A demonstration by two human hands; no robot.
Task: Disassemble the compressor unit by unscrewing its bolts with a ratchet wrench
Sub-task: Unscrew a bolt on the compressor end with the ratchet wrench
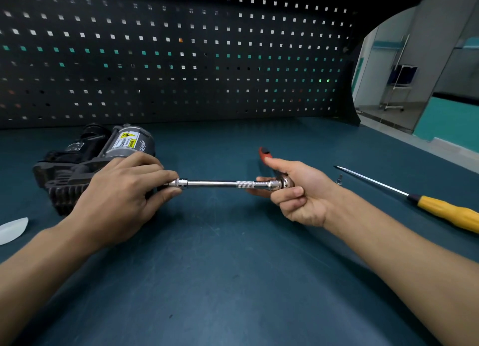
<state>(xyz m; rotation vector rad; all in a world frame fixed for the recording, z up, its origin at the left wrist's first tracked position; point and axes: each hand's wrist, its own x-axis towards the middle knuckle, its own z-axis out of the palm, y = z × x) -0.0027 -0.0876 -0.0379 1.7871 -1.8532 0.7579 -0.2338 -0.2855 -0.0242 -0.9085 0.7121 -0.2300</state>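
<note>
Hands mid-bench: we're pinching extension bar (pixel 215 183) tip with left hand (pixel 121 190), right hand (pixel 298 192) gripping ratchet wrench (pixel 283 182). Compressor unit (pixel 103 159) lying behind left hand, looking intact. One small fastener (pixel 339 179) lying loose. We're judging most unbolting ahead.

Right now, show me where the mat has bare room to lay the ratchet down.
Widest bare mat lies nearest you, this side of the left hand and right hand. Another free patch sits behind the ratchet wrench, toward the pegboard. Crowded: left by the compressor unit, right by the small metal fastener and yellow-handled screwdriver.
</note>
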